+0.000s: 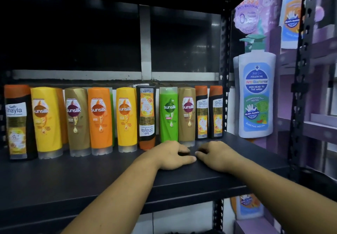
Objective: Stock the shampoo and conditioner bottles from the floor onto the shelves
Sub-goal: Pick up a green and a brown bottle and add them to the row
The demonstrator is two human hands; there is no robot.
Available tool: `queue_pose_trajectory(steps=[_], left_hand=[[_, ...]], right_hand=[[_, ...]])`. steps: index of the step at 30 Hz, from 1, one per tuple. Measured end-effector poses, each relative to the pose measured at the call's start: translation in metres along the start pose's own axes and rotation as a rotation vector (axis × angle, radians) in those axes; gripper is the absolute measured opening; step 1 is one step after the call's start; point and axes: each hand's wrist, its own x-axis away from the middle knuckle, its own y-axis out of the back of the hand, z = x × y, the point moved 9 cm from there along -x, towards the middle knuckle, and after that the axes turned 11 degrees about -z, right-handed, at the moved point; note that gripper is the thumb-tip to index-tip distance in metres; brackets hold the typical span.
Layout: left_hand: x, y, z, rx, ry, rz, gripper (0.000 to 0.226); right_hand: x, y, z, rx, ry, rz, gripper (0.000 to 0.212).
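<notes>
Head view. Black shelf point(91, 179) across the middle of the frame, with one row of upright shampoo and conditioner bottles along its back edge. From the left: first black bottle point(17, 122) with an orange cap; first yellow bottle point(47, 122); first gold bottle point(77, 120); orange bottle point(100, 120); second yellow bottle point(126, 119); inverted black bottle point(146, 117), standing on its orange cap with the label upside down; green bottle point(168, 115); second gold bottle point(187, 115); a pair of black bottles point(208, 113) with orange caps, side by side at the right end next to the rack post point(223, 69). More bottles partly hidden behind the first yellow bottle and the orange bottle. Left hand point(169, 156) palm down on the shelf, just in front of the green bottle and the second gold bottle, fingers loosely bent, holding nothing; contact with the bottle bases not discernible. Right hand point(217, 155) palm down beside it, in front of the pair of black bottles and apart from them, fingers loosely curled, likewise empty. Left thumb point(189, 158) almost meeting the nearest fingertip of the right hand. Bare forearms reaching in over the front edge of the shelf. Right of the rack post, a purple printed panel point(284, 106) picturing a white pump bottle with a blue label. Dark rear of the bay crossed by pale bars point(145, 51).
</notes>
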Motion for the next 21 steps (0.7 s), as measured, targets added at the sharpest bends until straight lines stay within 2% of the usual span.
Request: queue_pose_trajectory(steps=[4,7,10,15,18,21], left_hand=[[0.009,-0.016,-0.015,-0.123,-0.003,0.194,0.085],[0.027,-0.023,-0.041,-0.186,-0.073,0.245,0.084],[0.048,-0.015,-0.068,-0.147,-0.158,0.126,0.067],[0.103,-0.013,-0.095,-0.264,-0.300,-0.078,0.071],[0.147,-0.024,-0.116,-0.117,-0.348,-0.170,0.061],[0.190,-0.056,-0.123,-0.020,-0.300,-0.163,0.057]], right_hand=[[0.043,0.014,-0.006,0.008,0.060,0.111,0.047],[0.075,0.020,-0.011,0.019,0.070,0.149,0.059],[0.106,0.027,-0.018,0.075,0.077,0.125,0.061],[0.162,0.043,-0.023,0.065,0.087,0.078,0.062],[0.202,0.047,-0.023,0.040,0.116,0.062,0.063],[0.249,0.038,-0.023,0.054,0.136,0.080,0.062]])
